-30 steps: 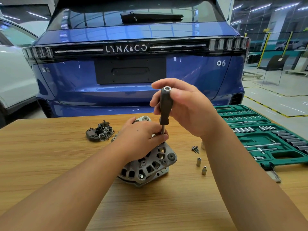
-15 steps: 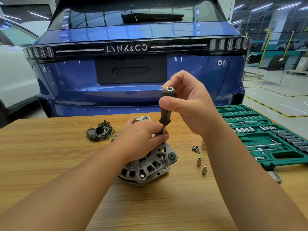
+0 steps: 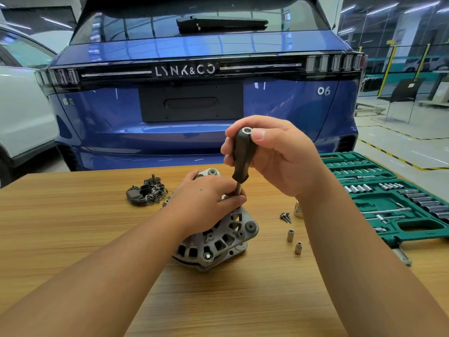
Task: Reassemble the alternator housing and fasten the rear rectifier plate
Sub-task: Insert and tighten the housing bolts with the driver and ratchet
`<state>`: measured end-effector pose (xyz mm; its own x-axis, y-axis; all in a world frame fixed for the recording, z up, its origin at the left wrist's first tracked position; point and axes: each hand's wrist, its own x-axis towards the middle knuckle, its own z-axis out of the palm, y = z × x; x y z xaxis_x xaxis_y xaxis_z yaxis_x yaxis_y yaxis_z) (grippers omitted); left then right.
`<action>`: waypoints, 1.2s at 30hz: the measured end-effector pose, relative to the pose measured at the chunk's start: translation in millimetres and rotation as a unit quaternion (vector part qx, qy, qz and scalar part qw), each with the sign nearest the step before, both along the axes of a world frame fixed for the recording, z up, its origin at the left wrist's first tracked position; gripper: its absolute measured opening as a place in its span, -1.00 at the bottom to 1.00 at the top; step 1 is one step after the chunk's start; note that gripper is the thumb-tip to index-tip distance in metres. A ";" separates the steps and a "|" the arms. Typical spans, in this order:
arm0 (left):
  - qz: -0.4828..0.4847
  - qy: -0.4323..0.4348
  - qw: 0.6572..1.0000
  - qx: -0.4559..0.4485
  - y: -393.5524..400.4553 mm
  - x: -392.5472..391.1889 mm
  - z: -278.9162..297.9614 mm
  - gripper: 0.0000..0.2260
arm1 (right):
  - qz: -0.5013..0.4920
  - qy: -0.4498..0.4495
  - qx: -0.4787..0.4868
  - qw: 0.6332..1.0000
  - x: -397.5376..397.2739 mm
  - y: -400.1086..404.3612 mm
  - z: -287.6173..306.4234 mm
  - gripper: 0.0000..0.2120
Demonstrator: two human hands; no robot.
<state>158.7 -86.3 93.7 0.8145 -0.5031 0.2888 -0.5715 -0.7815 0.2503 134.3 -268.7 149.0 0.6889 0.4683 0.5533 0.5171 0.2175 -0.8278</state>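
Both hands busy at the alternator.
Your right hand grips the screwdriver handle upright; left hand pinches its shaft atop the housing.

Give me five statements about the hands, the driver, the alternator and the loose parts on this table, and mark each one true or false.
1. The right hand grips the black driver handle. True.
2. The left hand lies flat on the bare table. False: it rests on the alternator housing, fingers at the driver's shaft.
3. The rectifier plate lies apart from the housing, on the table to its left. True.
4. The green socket case is closed. False: it lies open, sockets showing.
5. The two small sockets stand left of the housing. False: they stand to its right, near the loose screws.
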 end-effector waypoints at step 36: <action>-0.001 -0.010 1.000 0.007 0.0 3.6 -2.5 -0.79 | -0.022 0.022 -0.020 0.999 -2.7 3.8 0.3 -0.67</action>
<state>162.3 -86.3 91.2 0.8076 -0.5087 0.2983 -0.5779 -0.7836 0.2281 131.6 -265.0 149.3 0.7321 0.4588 0.5036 0.4883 0.1620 -0.8575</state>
